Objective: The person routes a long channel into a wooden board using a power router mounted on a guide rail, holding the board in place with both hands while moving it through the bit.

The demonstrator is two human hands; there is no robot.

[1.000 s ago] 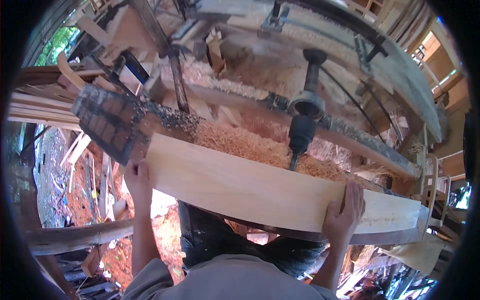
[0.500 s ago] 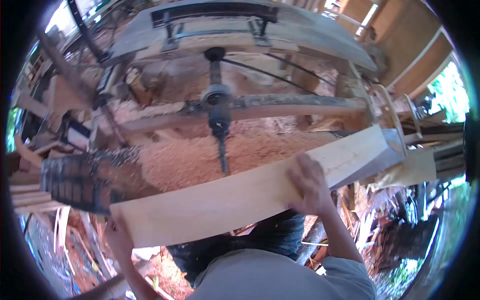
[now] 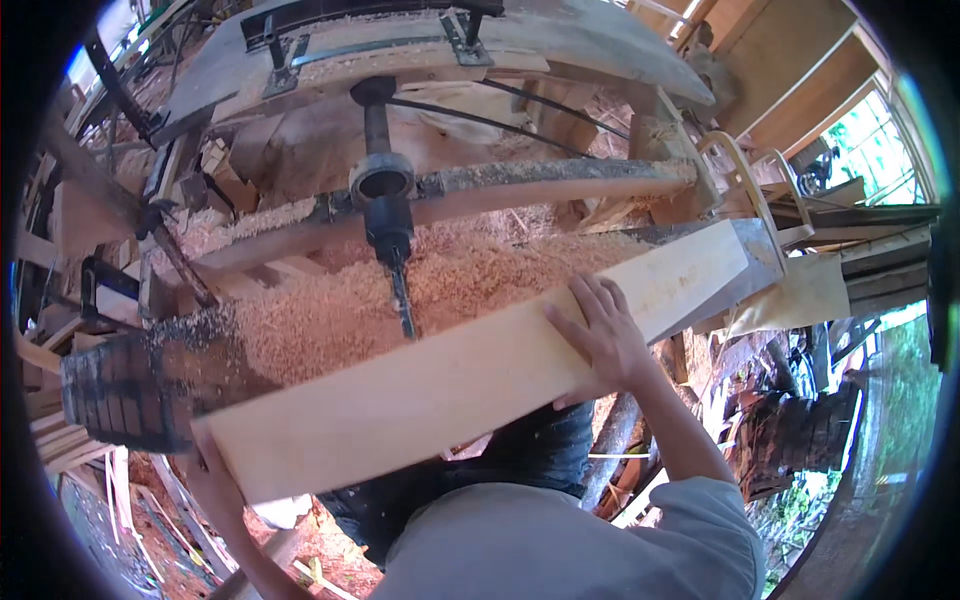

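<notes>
A long pale board (image 3: 450, 400) lies at a slant across the front of a dark, worn worktable (image 3: 140, 380), its right end higher in the picture. My left hand (image 3: 210, 475) grips the board's left end. My right hand (image 3: 600, 350) holds it right of centre, fingers over the top face and thumb at the near edge. A vertical cutter spindle with a bit (image 3: 400, 290) stands just beyond the board's far edge, among a heap of wood shavings (image 3: 300, 330). Whether board and bit touch is unclear.
Behind the spindle are a shavings-covered beam (image 3: 560, 180), belts (image 3: 480, 125) and a wide upper board with metal brackets (image 3: 465, 50). Curved wooden frames (image 3: 740, 170) and planks stand at the right. Timber offcuts lie at left and below; plywood panels are at upper right.
Since a second ago the board's slant has reversed, its right end now higher. My right hand has shifted upward and left; my left hand is lower and further left. The view has turned.
</notes>
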